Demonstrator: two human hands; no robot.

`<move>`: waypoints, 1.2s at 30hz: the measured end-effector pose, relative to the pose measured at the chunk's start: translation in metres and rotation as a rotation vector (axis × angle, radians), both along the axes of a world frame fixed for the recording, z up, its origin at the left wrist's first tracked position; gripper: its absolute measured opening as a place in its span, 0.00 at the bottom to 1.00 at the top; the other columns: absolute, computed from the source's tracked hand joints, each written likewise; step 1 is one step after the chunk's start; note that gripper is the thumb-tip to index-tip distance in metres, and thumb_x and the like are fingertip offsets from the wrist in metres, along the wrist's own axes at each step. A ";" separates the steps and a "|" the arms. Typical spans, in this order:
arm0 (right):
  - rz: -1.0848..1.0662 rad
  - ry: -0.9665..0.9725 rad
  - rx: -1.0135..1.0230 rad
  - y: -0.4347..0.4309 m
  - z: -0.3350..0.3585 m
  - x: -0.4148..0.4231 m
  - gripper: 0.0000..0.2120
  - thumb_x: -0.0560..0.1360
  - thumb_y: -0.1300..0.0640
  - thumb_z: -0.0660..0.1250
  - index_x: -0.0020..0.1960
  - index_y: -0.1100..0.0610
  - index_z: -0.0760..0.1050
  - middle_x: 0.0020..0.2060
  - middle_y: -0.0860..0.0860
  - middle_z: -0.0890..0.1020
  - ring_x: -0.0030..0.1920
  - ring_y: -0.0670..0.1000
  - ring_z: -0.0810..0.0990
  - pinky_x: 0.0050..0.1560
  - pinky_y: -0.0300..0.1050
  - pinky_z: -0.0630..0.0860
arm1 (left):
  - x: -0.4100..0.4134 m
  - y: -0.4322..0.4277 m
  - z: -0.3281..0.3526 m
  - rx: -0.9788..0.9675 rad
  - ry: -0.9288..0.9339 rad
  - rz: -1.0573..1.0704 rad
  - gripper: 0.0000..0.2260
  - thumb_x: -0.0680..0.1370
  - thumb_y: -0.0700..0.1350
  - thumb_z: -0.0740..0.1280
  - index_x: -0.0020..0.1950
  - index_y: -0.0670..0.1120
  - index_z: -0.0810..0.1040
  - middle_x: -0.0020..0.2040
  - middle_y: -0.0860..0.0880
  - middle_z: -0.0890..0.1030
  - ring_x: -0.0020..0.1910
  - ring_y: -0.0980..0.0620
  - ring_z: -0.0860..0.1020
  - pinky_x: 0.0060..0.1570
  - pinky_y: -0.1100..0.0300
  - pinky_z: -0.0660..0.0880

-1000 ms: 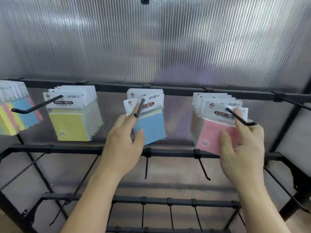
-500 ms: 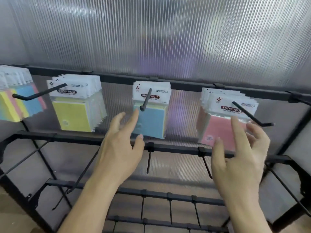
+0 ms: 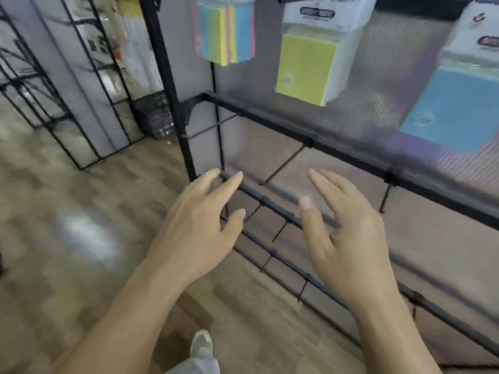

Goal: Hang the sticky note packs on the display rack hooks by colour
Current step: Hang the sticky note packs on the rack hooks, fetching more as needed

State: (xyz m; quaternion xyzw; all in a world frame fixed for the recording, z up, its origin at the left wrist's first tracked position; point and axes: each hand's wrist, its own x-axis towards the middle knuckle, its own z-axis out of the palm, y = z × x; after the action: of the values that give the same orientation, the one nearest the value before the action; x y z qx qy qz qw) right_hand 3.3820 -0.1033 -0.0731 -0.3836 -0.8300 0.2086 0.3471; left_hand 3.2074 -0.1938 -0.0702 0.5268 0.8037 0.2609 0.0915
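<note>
No legible text. Yellow sticky note pack [image 3: 305, 68]: white header card [image 3: 348, 14] carries a dark oval label [image 3: 318, 13], lettering smeared by blur. Blue pack [image 3: 459, 103]: same label plus a small red mark [image 3: 478, 17], unreadable. Round stickers [image 3: 288, 78] on pack fronts: too blurred.

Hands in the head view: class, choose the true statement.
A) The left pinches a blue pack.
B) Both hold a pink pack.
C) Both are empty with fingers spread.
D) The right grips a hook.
C: the left hand and right hand hover open and hold nothing, well below the hanging yellow packs.
</note>
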 end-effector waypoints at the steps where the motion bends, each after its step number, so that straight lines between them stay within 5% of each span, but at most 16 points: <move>1: 0.034 -0.057 -0.027 -0.002 -0.002 -0.015 0.24 0.80 0.44 0.57 0.72 0.52 0.70 0.70 0.53 0.72 0.73 0.52 0.66 0.71 0.44 0.61 | -0.012 -0.009 -0.002 -0.006 -0.003 0.040 0.25 0.81 0.54 0.59 0.77 0.62 0.56 0.78 0.56 0.55 0.75 0.58 0.53 0.70 0.55 0.63; 7: 0.223 -0.324 -0.015 -0.010 -0.013 -0.126 0.26 0.81 0.47 0.57 0.77 0.53 0.60 0.75 0.55 0.62 0.75 0.48 0.51 0.73 0.37 0.40 | -0.103 -0.045 -0.021 -0.062 -0.003 0.205 0.26 0.81 0.55 0.58 0.78 0.61 0.54 0.79 0.53 0.54 0.75 0.53 0.54 0.72 0.50 0.61; 14: 0.335 -0.543 -0.123 -0.021 -0.030 -0.286 0.28 0.80 0.43 0.54 0.78 0.47 0.54 0.78 0.52 0.56 0.78 0.58 0.46 0.77 0.57 0.49 | -0.232 -0.076 -0.043 -0.143 0.041 0.274 0.27 0.81 0.57 0.56 0.78 0.60 0.52 0.79 0.50 0.55 0.77 0.50 0.51 0.76 0.47 0.51; 36: 0.527 -0.470 -0.192 0.078 -0.053 -0.687 0.25 0.80 0.44 0.56 0.76 0.47 0.60 0.74 0.48 0.67 0.77 0.58 0.58 0.76 0.57 0.54 | -0.597 -0.006 -0.048 -0.183 0.008 0.600 0.25 0.80 0.58 0.56 0.76 0.58 0.60 0.77 0.51 0.60 0.76 0.51 0.55 0.74 0.43 0.55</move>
State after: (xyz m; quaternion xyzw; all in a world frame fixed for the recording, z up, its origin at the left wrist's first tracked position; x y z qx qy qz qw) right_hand 2.6952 -0.0253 -0.1261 -0.2246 -0.9341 0.2739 0.0437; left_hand 2.6106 -0.2002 -0.1182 0.2568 0.9438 0.2008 0.0545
